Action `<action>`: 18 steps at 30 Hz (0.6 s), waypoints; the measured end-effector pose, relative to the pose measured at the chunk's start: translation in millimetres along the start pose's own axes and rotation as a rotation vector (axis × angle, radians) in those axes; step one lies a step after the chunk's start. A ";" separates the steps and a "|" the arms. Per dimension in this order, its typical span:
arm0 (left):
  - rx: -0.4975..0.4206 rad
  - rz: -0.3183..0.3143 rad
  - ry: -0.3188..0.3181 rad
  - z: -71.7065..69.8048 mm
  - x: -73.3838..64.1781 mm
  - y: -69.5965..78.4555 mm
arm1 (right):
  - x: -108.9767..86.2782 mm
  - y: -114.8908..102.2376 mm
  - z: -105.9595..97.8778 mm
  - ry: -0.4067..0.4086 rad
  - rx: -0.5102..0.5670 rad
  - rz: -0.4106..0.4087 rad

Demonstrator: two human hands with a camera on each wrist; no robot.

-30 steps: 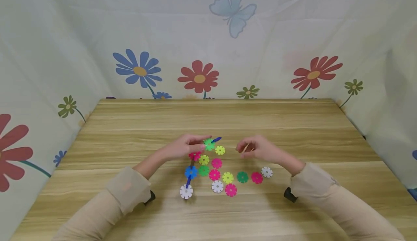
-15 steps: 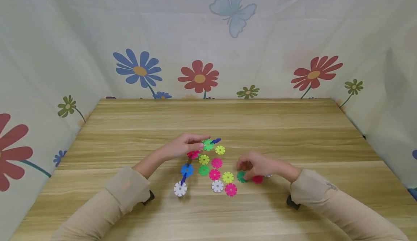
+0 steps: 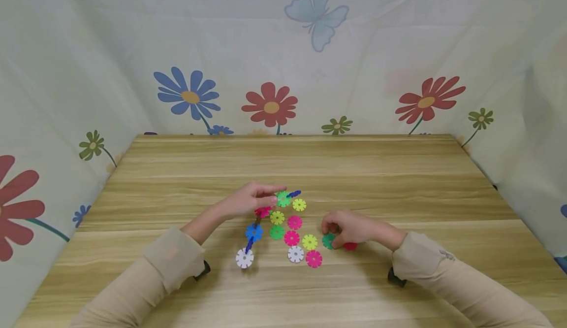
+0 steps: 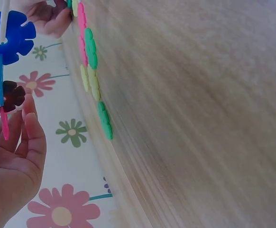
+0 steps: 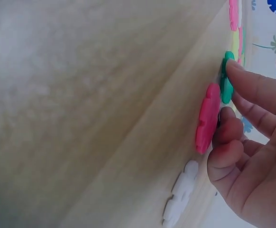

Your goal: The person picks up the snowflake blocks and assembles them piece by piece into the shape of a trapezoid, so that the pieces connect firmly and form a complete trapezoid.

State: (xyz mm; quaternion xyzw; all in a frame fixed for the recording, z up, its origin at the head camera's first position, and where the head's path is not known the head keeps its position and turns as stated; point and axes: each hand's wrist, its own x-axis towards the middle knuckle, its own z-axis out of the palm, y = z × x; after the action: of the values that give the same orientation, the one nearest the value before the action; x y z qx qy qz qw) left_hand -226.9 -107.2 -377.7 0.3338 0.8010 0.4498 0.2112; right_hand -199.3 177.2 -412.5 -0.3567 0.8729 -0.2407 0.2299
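My left hand (image 3: 249, 200) holds a chain of slotted snowflake discs up off the table at its far part. In the head view the chain runs from a dark blue disc (image 3: 294, 193) and a bright green disc (image 3: 283, 199) past a pink disc (image 3: 262, 212) to a light blue disc (image 3: 254, 232) and a white disc (image 3: 244, 258). A brown disc (image 4: 5, 97) shows in the left wrist view. On the table, my right hand (image 3: 356, 228) pinches a dark green disc (image 5: 227, 78) at its edge. The pink disc (image 5: 208, 118) lies under that hand's fingers.
Several loose discs lie flat between the hands, among them a yellow disc (image 3: 310, 242), a white disc (image 3: 295, 254) and a pink disc (image 3: 314, 258). Another white disc (image 5: 180, 194) is nearest the right wrist. A flowered cloth (image 3: 221, 37) encloses the wooden table (image 3: 199, 155).
My right hand has come down and toward the front onto the dark green disc, covering the white disc behind it in the head view. The chain's white end has swung slightly left.
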 end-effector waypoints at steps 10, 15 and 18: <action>0.053 -0.018 0.012 0.7 -2.5 6.0 | -1.1 -3.0 -1.0 0.028 0.110 0.024; 0.104 0.011 0.026 2.9 -3.2 9.8 | -1.1 -2.7 -8.8 0.119 0.205 -0.008; 0.151 0.037 0.039 4.9 -3.2 10.3 | -1.2 -7.3 -18.6 0.207 0.289 -0.027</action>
State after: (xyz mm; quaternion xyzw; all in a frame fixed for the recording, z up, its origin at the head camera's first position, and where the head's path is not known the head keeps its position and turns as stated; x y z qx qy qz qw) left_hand -218.0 -102.8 -371.2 0.3546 0.8303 0.3985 0.1616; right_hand -205.4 178.2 -393.4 -0.3050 0.8433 -0.4022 0.1843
